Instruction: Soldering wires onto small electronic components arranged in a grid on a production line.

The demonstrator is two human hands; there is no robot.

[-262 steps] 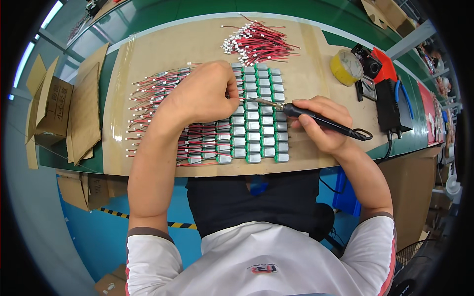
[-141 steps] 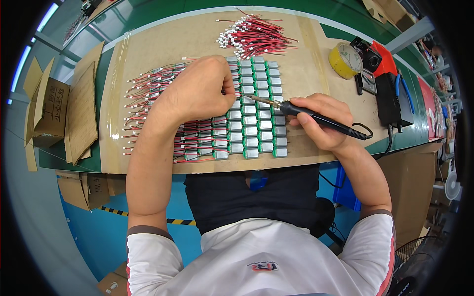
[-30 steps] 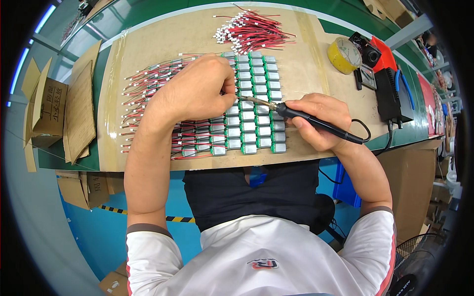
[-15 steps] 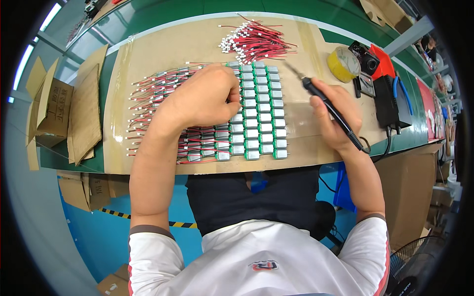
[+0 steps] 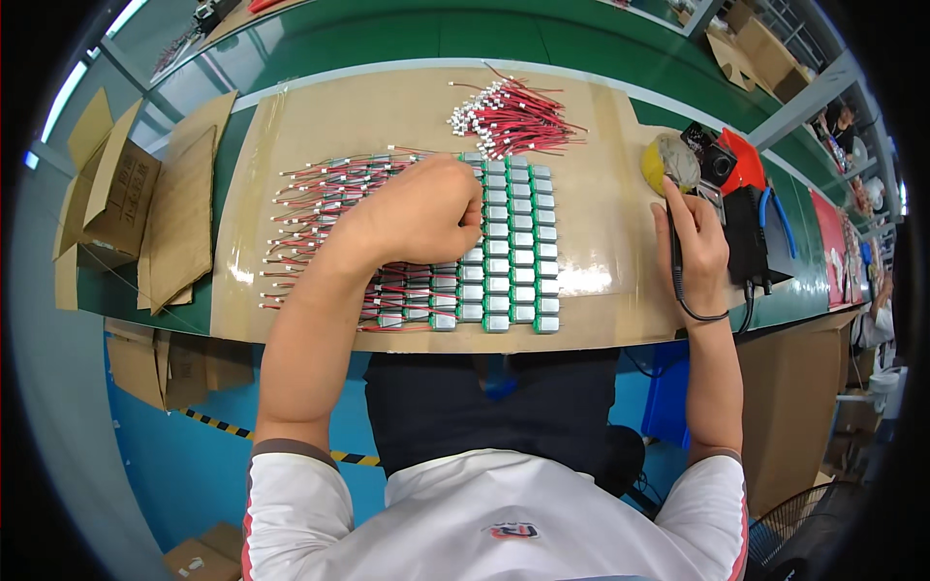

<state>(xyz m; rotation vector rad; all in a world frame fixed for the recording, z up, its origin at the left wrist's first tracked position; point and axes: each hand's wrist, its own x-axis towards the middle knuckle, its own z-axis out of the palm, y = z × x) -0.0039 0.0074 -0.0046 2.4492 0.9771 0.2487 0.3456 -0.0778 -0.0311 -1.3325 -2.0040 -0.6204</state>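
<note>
My left hand (image 5: 426, 213) is closed in a pinch over the rows of small silver cells with green edges (image 5: 497, 248). Its fingertips are turned away, so what they hold is hidden. Red and dark wires with white connectors (image 5: 300, 213) trail from the cells on the left side. On the right, my right hand (image 5: 702, 250) is closed round a black soldering iron (image 5: 675, 254), its cord looping by the wrist. The iron points away from me, toward a yellow tape roll (image 5: 663, 167); its tip is hard to make out there.
A pile of red wires with white plugs (image 5: 523, 118) lies at the far side of the cardboard sheet (image 5: 358, 111). At right stand a black box (image 5: 744, 228), blue-handled tool (image 5: 765, 208) and red tray (image 5: 741, 163). Cardboard boxes (image 5: 121, 198) stand at left.
My right hand has swung the soldering iron away from beside the cells to the tape roll, turning it upright in view. The left hand stays pinched over the cells. The whole view has shifted slightly.
</note>
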